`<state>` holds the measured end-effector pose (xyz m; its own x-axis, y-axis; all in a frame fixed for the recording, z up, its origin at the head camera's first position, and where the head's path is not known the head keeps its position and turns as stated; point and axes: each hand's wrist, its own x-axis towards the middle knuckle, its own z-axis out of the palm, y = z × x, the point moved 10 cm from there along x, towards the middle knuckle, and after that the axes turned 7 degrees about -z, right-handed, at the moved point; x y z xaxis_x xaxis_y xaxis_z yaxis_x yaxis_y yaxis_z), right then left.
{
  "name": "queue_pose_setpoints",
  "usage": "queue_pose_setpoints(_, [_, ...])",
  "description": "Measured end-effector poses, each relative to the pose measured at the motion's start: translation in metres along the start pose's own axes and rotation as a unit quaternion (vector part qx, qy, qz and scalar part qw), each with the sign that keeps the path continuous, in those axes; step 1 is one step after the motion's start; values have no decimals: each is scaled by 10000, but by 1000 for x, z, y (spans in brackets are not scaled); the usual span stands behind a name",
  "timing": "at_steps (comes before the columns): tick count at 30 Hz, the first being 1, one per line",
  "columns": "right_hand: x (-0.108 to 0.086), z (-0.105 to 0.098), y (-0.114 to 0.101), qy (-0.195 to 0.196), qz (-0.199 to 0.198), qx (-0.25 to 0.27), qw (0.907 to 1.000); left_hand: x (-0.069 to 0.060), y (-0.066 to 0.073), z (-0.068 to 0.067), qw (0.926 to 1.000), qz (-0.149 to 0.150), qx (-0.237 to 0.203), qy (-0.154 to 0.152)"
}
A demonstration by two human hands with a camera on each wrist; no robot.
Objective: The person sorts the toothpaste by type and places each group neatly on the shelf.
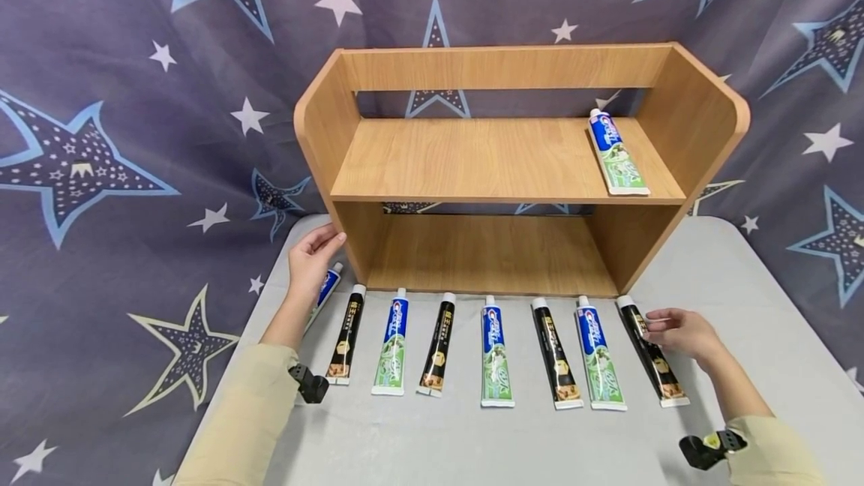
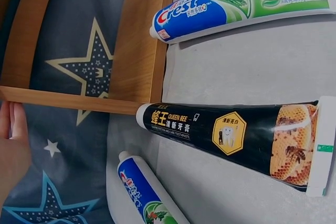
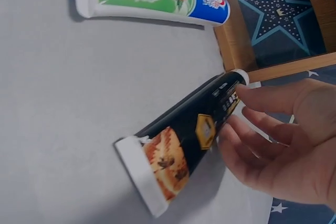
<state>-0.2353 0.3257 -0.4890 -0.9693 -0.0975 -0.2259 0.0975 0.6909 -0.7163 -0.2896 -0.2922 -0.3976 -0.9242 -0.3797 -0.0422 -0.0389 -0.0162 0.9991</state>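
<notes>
My left hand (image 1: 312, 261) touches the left side panel of the wooden shelf (image 1: 499, 246) with its fingertips, above a blue Crest tube (image 1: 326, 292). At the right end of the row, my right hand (image 1: 685, 334) has its thumb and fingers around the upper part of a black toothpaste tube (image 1: 649, 355); the right wrist view shows this black tube (image 3: 194, 135) between thumb and fingers. A green and blue Crest tube (image 1: 616, 154) lies on the upper shelf board, at its right.
Black tubes, such as one (image 1: 556, 357) right of the middle, and Crest tubes, such as a central one (image 1: 496, 355), lie before the shelf on the grey tabletop (image 1: 432, 448). A star-patterned curtain (image 1: 223, 81) hangs behind.
</notes>
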Motion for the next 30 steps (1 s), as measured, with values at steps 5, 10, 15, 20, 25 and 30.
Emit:
queue_pose_setpoints(5, [2,6,10,-27,167,-36,9999,2,1,0,10000,41,72,22])
queue_pose_setpoints(10, [1,10,15,-72,377,-38,9993,2,-1,-1,10000,-13,31,9])
queue_pose_setpoints(15, [-1,13,17,-139,621,176,9978,2,-2,0,10000,0,14,19])
queue_pose_setpoints(20, [1,17,13,-181,695,146,9973,1,-1,0,10000,52,0,-10])
queue_pose_setpoints(25, [1,20,3,-23,598,-477,9971,1,0,-1,10000,73,16,-19])
queue_pose_setpoints(30, [-4,16,-10,272,331,-1121,9928,-2,4,1,10000,27,69,-50])
